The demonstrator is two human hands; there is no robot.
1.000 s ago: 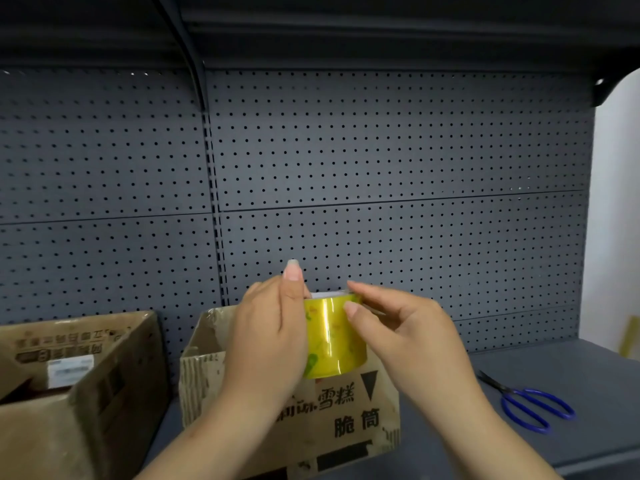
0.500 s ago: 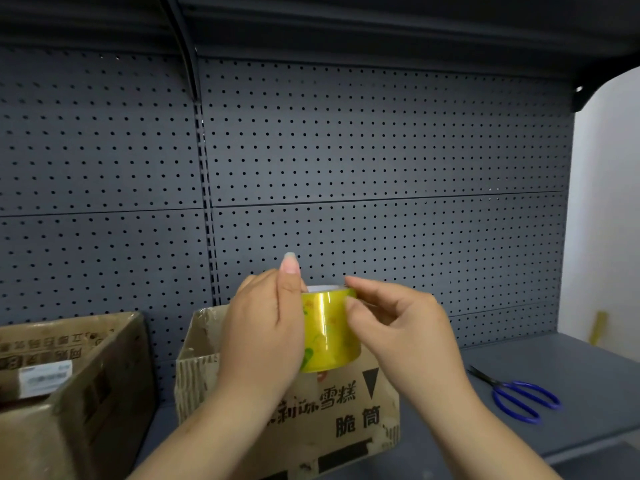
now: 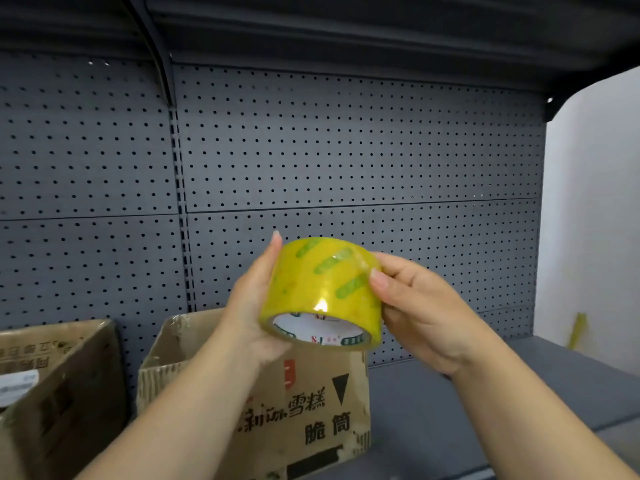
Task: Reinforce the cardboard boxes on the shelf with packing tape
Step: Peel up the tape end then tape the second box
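Observation:
A yellow roll of packing tape [image 3: 320,289] is held up in front of the pegboard, tilted so its white core faces me. My left hand [image 3: 251,306] grips its left side, index finger straight up along the edge. My right hand [image 3: 412,306] grips its right side, thumb pressing on the outer surface. Below the roll stands an open cardboard box [image 3: 304,403] with black printed characters on the grey shelf [image 3: 433,403]. A second open cardboard box [image 3: 59,386] stands at the left, cut off by the frame edge.
A dark perforated back panel [image 3: 346,150] closes the shelf behind, and an upper shelf [image 3: 346,29] hangs overhead. At the right a white wall [image 3: 595,220] shows, with a yellow strip [image 3: 577,330] low against it.
The roll has been tilted up so its core faces me, and both hands have shifted their hold on it. The view moved left; the blue scissors are out of sight.

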